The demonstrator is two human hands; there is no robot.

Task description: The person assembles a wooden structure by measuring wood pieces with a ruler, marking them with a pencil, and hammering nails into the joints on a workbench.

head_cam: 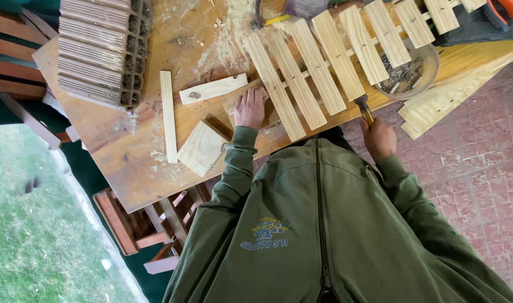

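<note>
Wooden tabletop (pixel 127 151), dusted with sawdust, stands over red brick paving (pixel 470 163); grass lies to one side. A bowl of nails (pixel 405 76) sits at the tabletop edge, just beside the work. Left hand (pixel 249 108) lies flat, fingers released, pressing on the slatted panel (pixel 324 62). Right hand (pixel 379 138) is clenched in a full grip on a hammer (pixel 364 106), its head touching the panel's near edge. The panel's long axis runs diagonally across the tabletop, its slats crosswise, pointing toward the person.
</note>
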